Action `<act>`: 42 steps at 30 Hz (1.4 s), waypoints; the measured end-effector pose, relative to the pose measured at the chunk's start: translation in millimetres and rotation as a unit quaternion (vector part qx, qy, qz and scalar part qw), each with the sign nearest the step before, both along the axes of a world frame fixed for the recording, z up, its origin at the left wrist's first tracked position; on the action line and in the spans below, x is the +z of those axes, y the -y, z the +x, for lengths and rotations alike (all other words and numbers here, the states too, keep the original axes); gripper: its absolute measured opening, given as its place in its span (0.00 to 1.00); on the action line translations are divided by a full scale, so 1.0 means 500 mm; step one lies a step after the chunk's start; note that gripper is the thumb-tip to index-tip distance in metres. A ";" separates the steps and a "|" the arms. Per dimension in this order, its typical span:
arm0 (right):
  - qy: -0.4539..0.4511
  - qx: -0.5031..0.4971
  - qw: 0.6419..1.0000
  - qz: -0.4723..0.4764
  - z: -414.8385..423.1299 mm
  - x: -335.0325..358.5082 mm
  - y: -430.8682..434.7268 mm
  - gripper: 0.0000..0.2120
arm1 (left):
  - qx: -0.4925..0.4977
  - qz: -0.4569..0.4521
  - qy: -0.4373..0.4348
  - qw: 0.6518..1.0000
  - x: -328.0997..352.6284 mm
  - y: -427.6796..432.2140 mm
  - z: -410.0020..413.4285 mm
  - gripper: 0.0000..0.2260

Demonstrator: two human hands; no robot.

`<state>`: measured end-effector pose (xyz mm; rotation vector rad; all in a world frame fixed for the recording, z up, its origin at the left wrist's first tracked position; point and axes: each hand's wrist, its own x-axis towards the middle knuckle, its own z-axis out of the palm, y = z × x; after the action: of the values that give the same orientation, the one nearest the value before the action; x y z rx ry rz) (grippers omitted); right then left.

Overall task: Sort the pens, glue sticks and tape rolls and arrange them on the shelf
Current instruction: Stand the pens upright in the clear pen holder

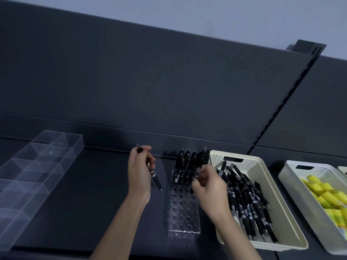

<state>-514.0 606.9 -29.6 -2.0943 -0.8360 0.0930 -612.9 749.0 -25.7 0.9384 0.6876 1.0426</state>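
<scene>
Black pen lies pinched in the left hand, fingers curled round its barrel, tip slanting toward the clear holder on the shelf. The right hand, blurred, hovers beside the standing pens. Its fingers curl, but I cannot tell whether they hold anything.

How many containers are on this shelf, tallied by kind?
Clear divided tray: 1
Clear pen rack with holes: 1
Perforated baskets: 2 (cream basket with pens, white basket with yellow sticks)
Total: 4
A sliver at the right edge may be a third basket; it is not counted.
</scene>
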 end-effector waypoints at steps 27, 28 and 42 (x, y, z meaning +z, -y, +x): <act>0.069 0.003 0.984 -0.165 -0.003 -0.031 -0.042 0.08 | -0.087 0.198 -0.140 0.966 0.026 0.008 -0.042 0.11; 0.059 -0.002 0.987 -0.147 -0.004 -0.027 -0.034 0.07 | -0.096 0.203 -0.143 0.964 0.030 0.012 -0.042 0.11; -0.004 -0.027 1.000 -0.013 0.004 0.016 0.009 0.09 | -0.159 0.272 -0.260 0.913 0.000 0.030 -0.012 0.08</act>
<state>-512.0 602.4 -21.6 -2.1376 -0.7763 0.0847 -618.8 733.9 -25.7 1.7940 0.6510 0.6937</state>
